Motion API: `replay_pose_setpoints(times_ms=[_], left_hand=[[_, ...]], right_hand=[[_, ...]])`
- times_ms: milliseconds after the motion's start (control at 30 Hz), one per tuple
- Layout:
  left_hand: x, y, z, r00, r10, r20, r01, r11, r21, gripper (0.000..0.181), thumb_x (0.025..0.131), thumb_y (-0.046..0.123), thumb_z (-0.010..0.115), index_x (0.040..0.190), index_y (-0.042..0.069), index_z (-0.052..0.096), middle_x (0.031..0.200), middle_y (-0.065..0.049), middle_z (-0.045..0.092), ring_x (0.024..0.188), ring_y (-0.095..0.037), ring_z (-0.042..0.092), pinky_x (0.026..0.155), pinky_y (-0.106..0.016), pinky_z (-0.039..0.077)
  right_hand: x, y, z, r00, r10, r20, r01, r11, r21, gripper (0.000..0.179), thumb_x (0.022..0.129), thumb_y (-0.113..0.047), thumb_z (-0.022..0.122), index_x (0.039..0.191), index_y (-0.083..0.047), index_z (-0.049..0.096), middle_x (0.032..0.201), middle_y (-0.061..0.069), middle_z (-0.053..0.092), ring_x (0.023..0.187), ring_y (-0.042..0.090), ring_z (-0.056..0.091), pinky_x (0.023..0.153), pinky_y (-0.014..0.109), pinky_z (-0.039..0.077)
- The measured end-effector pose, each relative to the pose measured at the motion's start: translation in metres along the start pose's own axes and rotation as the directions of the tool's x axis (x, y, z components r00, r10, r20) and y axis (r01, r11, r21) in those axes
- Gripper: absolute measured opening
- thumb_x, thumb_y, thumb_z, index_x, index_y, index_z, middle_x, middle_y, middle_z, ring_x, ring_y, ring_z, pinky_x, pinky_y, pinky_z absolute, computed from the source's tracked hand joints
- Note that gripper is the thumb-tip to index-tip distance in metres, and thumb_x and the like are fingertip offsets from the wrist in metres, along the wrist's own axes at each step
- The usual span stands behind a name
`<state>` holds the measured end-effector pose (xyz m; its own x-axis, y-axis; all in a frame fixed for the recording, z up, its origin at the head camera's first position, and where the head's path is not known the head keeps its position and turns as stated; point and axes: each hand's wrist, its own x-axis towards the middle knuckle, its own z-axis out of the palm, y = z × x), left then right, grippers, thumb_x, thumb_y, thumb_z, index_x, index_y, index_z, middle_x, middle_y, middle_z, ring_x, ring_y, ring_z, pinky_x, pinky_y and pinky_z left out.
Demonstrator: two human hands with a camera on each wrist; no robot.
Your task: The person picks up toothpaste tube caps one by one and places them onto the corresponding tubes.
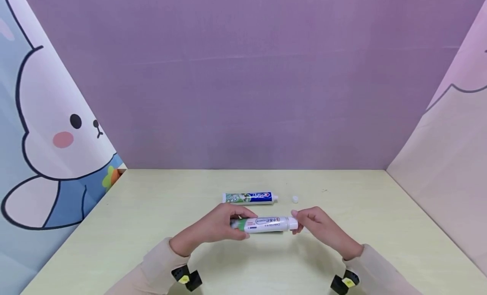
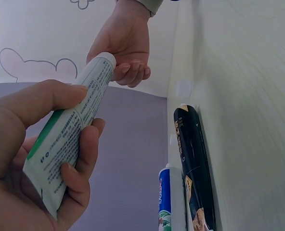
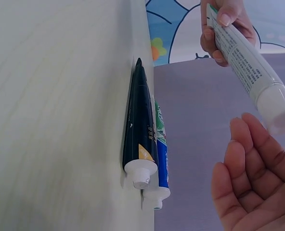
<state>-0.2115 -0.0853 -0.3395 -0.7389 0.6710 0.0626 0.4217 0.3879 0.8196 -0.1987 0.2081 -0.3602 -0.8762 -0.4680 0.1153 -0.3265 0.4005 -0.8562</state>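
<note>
My left hand (image 1: 224,223) grips the tail end of a white and green toothpaste tube (image 1: 268,225), thumb on one side and fingers curled on the other. The tube is held above the table, its white cap (image 3: 276,108) pointing right. My right hand (image 1: 317,225) is at that cap, its fingers loosely bent beside it; the right wrist view shows a gap between fingers and cap, with the thumb mostly out of frame. Below lies a black toothpaste tube (image 3: 141,120) with a bare nozzle, mostly hidden in the head view. Behind it is a blue and green toothpaste tube (image 1: 249,198), also uncapped.
A small white cap (image 1: 295,199) lies on the pale table (image 1: 171,185) right of the blue and green tube. Another white piece (image 2: 183,89) lies near the black tube's nozzle. A purple panel (image 1: 251,96) stands at the back, with printed panels at both sides.
</note>
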Motion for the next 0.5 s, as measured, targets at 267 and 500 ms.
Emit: replay_pose_setpoints(times_ms=[267, 500], left_hand=[[-0.0020, -0.0009, -0.0040, 1.000, -0.011, -0.002, 0.011, 1.000, 0.018, 0.035, 0.077, 0.009, 0.075, 0.111, 0.014, 0.068, 0.104, 0.004, 0.067, 0.084, -0.009, 0.055, 0.068, -0.021, 0.044], [-0.0050, -0.0011, -0.0057, 1.000, -0.018, 0.003, 0.018, 1.000, 0.011, 0.035, 0.078, 0.010, 0.075, 0.112, 0.013, 0.068, 0.104, 0.004, 0.066, 0.084, -0.010, 0.055, 0.068, -0.022, 0.045]], right_hand=[[-0.0057, -0.0033, -0.0045, 0.998, 0.058, -0.009, -0.058, 0.998, 0.015, 0.046, 0.104, -0.028, 0.033, 0.096, 0.001, 0.068, 0.090, 0.009, 0.069, 0.085, 0.023, 0.064, 0.082, 0.032, 0.048], [-0.0095, -0.0007, -0.0006, 0.989, -0.135, -0.055, 0.133, 0.990, -0.036, 0.023, 0.098, -0.012, 0.048, 0.113, -0.001, 0.061, 0.108, 0.009, 0.064, 0.095, 0.008, 0.058, 0.081, 0.029, 0.048]])
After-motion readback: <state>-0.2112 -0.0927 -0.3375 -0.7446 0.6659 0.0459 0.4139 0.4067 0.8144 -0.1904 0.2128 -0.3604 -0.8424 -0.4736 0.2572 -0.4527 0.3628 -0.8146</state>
